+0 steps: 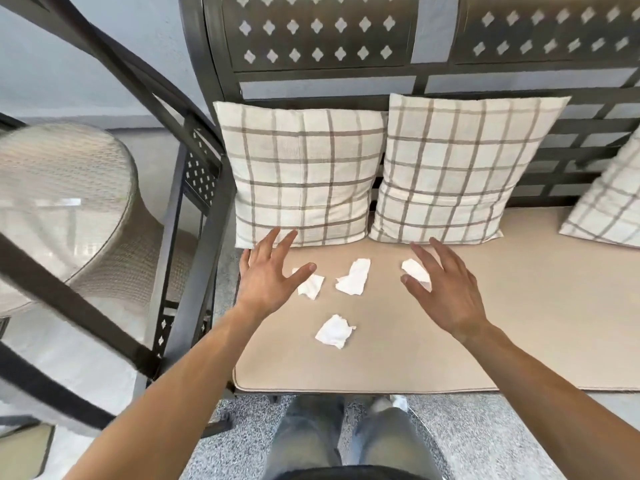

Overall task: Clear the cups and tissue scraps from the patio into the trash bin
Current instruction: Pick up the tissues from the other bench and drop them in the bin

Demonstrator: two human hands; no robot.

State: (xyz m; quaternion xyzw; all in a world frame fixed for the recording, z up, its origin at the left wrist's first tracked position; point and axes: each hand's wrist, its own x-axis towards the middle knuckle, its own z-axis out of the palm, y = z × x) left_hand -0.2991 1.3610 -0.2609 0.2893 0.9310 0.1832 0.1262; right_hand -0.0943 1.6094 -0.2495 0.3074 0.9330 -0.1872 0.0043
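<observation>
Tissue scraps are lying on the bench cushion, four in all. The left hand and right hand are hovering over them, each grip wide and empty. Checked pillows are leaning against the metal backrest.

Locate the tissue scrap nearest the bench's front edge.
In the head view, that tissue scrap lies alone on the beige seat cushion, between both forearms.

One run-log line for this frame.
left hand open | right hand open | four tissue scraps on seat cushion | none grasped
</observation>
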